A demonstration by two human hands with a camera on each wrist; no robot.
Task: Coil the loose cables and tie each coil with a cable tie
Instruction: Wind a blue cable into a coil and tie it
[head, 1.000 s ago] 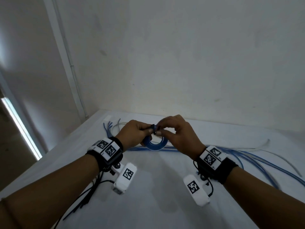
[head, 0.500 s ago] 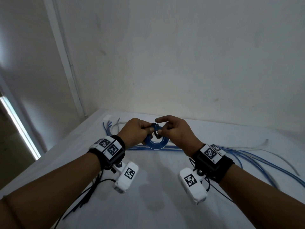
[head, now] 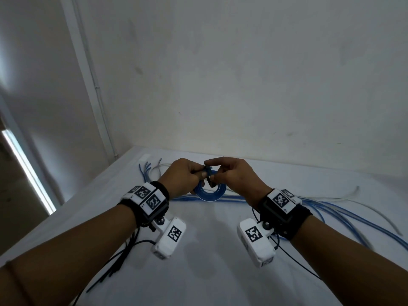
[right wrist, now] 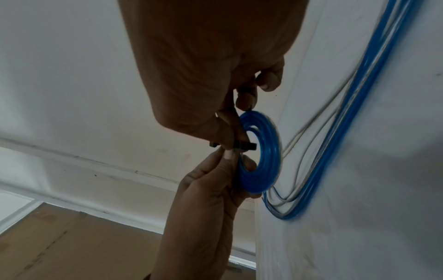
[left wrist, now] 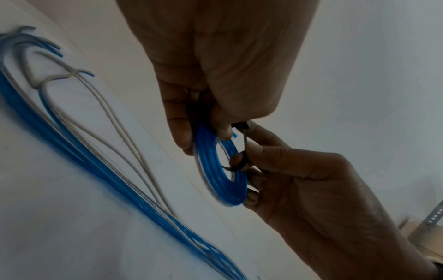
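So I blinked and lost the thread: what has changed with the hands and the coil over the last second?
Little. The right hand turned, its wrist dropping lower while its fingers kept pinching the black cable tie. The left hand still grips the blue coil. The loose cables on the table lie unchanged.

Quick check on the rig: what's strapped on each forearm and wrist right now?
Bare forearms, no sleeves. Each wrist has a black strap topped by white blocks with black square-pattern tags. A white camera pod bearing one tag hangs under each wrist, trailing thin black wires.
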